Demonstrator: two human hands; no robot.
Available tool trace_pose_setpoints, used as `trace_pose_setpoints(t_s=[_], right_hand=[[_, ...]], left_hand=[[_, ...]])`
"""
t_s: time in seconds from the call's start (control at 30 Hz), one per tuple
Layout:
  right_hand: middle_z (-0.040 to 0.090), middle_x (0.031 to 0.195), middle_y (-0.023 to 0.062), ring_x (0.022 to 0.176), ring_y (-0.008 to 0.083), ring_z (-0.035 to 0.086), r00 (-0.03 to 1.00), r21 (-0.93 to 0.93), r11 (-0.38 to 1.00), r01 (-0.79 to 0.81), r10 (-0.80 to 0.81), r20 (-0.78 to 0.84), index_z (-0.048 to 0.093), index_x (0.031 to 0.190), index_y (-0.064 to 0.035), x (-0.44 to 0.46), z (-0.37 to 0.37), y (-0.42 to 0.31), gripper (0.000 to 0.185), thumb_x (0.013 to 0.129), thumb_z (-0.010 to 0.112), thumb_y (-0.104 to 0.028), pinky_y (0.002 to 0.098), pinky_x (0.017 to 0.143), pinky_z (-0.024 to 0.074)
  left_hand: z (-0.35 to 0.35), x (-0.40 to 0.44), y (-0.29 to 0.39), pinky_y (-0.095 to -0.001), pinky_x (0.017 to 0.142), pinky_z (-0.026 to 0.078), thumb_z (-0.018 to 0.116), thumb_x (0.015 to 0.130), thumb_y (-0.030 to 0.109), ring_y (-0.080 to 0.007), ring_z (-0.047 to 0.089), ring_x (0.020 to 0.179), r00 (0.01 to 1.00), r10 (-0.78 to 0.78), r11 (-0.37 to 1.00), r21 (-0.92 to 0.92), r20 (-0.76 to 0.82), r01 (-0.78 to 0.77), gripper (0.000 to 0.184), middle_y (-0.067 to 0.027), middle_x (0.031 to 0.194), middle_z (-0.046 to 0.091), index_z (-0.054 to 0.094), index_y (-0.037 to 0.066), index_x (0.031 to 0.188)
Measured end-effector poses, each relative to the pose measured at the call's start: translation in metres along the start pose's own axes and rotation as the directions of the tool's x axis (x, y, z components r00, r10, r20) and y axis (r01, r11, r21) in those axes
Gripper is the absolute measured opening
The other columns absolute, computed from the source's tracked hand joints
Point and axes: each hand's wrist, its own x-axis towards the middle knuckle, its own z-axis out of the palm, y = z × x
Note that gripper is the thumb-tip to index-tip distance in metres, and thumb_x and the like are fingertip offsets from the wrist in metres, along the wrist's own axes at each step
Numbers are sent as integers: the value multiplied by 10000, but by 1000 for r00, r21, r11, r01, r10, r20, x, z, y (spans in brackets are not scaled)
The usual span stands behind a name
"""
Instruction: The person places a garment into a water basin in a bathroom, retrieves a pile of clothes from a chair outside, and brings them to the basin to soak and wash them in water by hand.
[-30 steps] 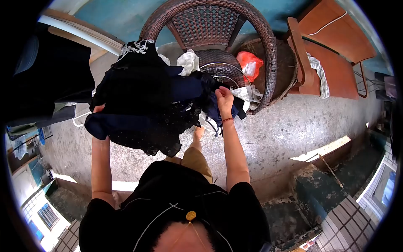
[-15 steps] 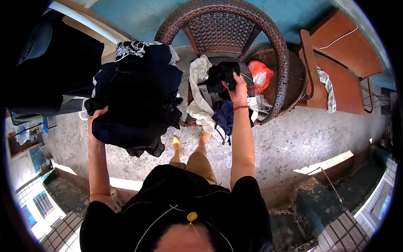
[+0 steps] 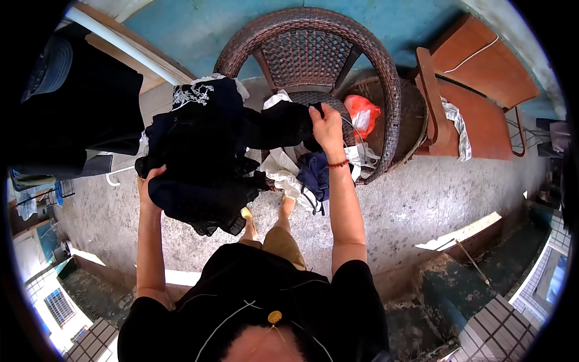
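Observation:
My left hand (image 3: 151, 181) is closed on the near left side of a bulky bundle of dark clothes (image 3: 199, 151), with white embroidery on its far end. Pinched in my right hand (image 3: 328, 129) is a black garment (image 3: 282, 125), stretched leftward above the chair seat until it meets the bundle; where one ends and the other begins is hard to make out. Beneath it, white cloth (image 3: 282, 168) and a navy garment with drawstrings (image 3: 314, 174) lie on the front of the wicker chair (image 3: 307, 57).
A red plastic bag (image 3: 362, 114) sits by a round basket (image 3: 410, 114) at the chair's right. Further right stands a reddish-brown wooden chair (image 3: 473, 130) with a white cloth strip. Black clothing and a cap (image 3: 51, 69) hang at the left. A ledge borders the floor behind me.
My right hand has lifted the black garment off the pile on the chair and drawn it left and nearer, spreading it out. The bundle has shifted slightly right in view.

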Motion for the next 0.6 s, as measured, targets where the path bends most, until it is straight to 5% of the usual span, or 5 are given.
trace_pose_setpoints(t_s=[0.13,0.2,0.33,0.4,0.6], right_hand=[[543,564,77,506,131,481,991,-24,991,134,-134,-3,573,782,38,49,-16,-4,203,813,564,-163,304,489,381],[544,674,260,671,402,559,994,24,1000,-8,6,105,561,778,60,63,-26,-17,263,777,575,-202,413,588,421],[471,559,184,519,337,468,981,251,959,135,-165,100,512,705,32,33,-26,-94,194,795,562,-133,361,482,357],[484,603,50,552,84,411,922,287,925,248,-316,223,518,745,40,-4,-3,-124,146,813,563,-81,234,501,353],[482,741,113,731,291,443,659,534,670,517,-709,252,466,700,-26,-105,78,-175,189,653,628,-111,418,762,332]], left_hand=[[-4,0,-6,-319,705,512,573,696,-17,-221,611,749,1000,-28,999,29,-13,29,327,-133,887,600,518,-71,1014],[1,-5,-6,-315,691,514,587,694,-5,-219,611,740,999,-26,999,26,-28,26,316,-135,881,598,519,-72,995],[-1,3,-16,-321,713,516,562,711,16,-228,616,785,999,-13,997,77,46,9,324,-129,893,607,526,-54,1026],[22,-3,-13,-288,666,500,614,684,30,-190,604,722,1000,7,998,70,25,-9,279,-119,857,607,557,-58,943],[27,-1,-28,-295,766,480,526,784,205,-193,592,824,959,-206,978,-5,195,211,333,-104,925,602,539,-15,1033]])
